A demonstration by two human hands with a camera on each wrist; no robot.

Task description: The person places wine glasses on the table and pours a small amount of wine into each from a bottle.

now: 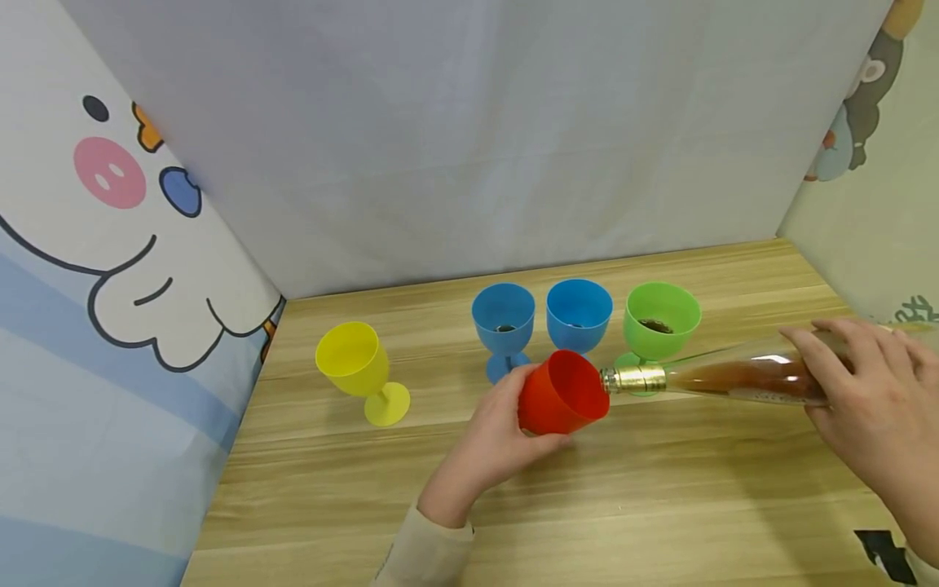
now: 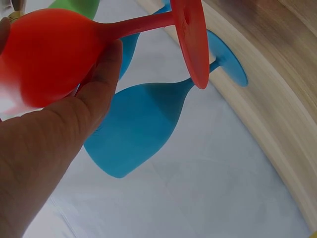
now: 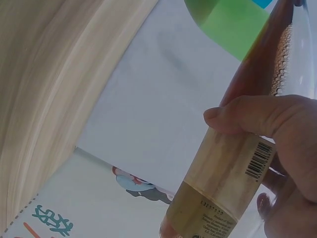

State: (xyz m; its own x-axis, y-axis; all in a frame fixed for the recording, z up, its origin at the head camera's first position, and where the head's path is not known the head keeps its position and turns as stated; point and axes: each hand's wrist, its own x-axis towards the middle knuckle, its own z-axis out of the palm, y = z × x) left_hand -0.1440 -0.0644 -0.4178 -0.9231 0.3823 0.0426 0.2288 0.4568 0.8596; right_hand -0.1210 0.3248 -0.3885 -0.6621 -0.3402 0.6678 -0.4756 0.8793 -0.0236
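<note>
My left hand [image 1: 499, 440] grips a red plastic goblet [image 1: 563, 395] by its bowl, tilted with the mouth toward the right. In the left wrist view the red goblet's stem and foot [image 2: 194, 44] point away from the fingers. My right hand [image 1: 880, 399] holds a clear glass bottle [image 1: 756, 371] almost level, with reddish-brown liquid along its lower side. The gold-wrapped bottle neck [image 1: 638, 379] reaches the red goblet's rim. Fingers and thumb wrap the bottle beside a barcode label [image 3: 258, 159] in the right wrist view.
Behind the red goblet stand two blue goblets [image 1: 503, 314] [image 1: 579, 310] and a green goblet [image 1: 663, 318], each with some dark liquid at the bottom. A yellow goblet [image 1: 355, 359] stands at the left. A pale curtain [image 1: 469, 147] hangs along the wooden table's [image 1: 308, 505] back edge.
</note>
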